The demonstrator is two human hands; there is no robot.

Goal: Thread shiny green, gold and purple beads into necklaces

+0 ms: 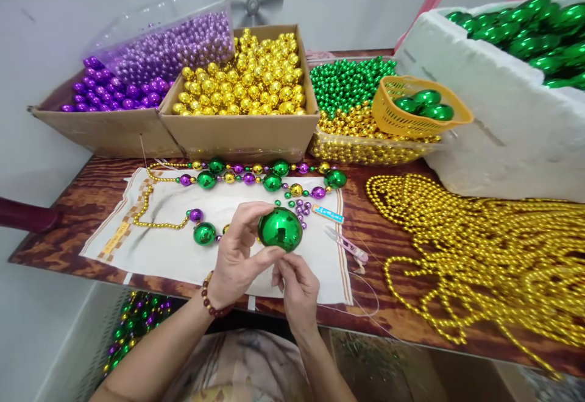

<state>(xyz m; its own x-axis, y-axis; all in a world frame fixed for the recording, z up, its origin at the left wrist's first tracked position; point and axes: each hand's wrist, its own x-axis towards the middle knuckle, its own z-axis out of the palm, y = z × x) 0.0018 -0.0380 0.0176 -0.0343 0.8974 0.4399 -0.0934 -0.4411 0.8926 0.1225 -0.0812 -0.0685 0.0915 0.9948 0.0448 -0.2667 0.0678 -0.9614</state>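
Note:
My left hand grips a large shiny green bead between thumb and fingers, above a white cloth. Just below the bead, my right hand is closed in a pinch; what sits between its fingertips is too small to make out. A strung garland of green, purple and gold beads lies folded along the cloth's far side. Its lower end, with a green bead, runs behind my left hand. Loose small purple beads lie beyond the held bead, near a blue-and-orange packet and pink-handled thread snips.
At the back stand boxes of purple beads and gold beads, plus a tub of small green beads. A yellow basket rests on that tub. Gold bead strands cover the right side, before a white foam box.

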